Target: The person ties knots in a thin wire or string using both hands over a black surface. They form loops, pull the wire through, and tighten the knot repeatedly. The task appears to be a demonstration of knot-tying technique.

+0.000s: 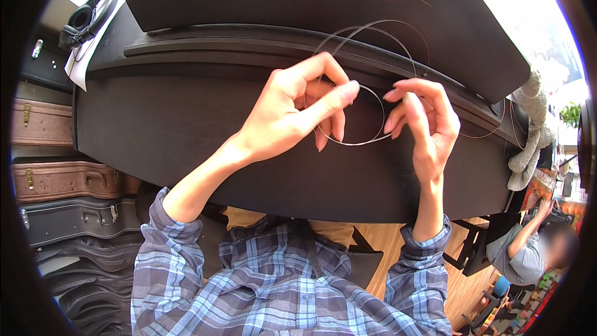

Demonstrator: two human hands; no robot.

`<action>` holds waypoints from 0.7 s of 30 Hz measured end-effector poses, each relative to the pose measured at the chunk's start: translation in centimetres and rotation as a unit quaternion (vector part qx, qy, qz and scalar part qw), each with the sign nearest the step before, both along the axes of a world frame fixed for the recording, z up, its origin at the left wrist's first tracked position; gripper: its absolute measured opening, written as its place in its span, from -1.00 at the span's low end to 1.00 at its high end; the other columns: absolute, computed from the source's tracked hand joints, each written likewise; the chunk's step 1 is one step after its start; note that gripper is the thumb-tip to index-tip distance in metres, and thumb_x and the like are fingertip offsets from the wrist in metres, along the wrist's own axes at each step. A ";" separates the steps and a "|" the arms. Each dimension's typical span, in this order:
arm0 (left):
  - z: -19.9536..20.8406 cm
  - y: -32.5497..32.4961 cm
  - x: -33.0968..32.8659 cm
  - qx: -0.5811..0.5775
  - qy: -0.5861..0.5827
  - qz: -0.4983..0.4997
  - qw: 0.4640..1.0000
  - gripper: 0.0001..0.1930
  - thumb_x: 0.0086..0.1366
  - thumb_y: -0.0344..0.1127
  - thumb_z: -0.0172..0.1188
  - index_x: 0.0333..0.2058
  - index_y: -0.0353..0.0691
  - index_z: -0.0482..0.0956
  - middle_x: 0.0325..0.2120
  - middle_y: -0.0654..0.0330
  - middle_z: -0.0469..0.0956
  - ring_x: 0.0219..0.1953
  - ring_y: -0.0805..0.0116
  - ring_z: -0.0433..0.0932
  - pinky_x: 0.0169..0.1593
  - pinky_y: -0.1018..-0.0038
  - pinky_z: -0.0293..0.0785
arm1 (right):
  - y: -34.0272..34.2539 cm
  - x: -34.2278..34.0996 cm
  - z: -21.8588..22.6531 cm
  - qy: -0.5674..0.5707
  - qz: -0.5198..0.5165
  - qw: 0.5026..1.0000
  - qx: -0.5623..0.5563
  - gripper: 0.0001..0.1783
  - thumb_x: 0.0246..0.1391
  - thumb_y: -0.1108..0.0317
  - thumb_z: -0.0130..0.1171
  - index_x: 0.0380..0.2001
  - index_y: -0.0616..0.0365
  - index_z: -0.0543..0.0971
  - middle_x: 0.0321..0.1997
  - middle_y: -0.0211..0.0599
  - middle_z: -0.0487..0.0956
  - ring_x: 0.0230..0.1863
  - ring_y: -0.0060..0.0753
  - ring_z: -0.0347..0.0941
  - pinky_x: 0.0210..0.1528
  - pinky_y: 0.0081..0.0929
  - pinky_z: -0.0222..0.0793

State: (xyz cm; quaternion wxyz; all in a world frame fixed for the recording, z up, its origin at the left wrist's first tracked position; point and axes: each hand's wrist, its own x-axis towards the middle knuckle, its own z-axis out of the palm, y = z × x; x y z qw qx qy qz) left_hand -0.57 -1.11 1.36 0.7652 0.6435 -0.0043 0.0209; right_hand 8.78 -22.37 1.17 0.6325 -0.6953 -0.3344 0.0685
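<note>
Fingertips of the left hand (289,104) and right hand (430,121) pinch a thin, silvery, looped wire (356,144), probably light and springy, best held where loops meet between finger and thumb.

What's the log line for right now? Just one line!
left hand: holding looped wire | right hand: at wire's right side | wire: over dark surface | headphones: upper left

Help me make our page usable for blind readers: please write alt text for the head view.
A person's left hand and right hand hold a thin looped wire above a dark, curved-edged surface. Brown and black cases are stacked at the left, with black headphones at upper left.
</note>
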 end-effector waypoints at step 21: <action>0.0 1.1 0.1 -0.078 0.024 -0.125 0.989 -0.75 0.46 -0.29 0.11 -0.45 -0.23 0.48 -0.66 0.14 0.58 -0.71 0.61 0.33 -0.54 0.63 0.24 | -0.6 0.2 0.2 0.029 -0.023 0.993 0.112 -0.68 0.52 0.26 -0.19 -0.12 0.31 0.46 -0.66 -0.23 0.50 -0.84 -0.57 0.29 -0.78 -0.69 0.18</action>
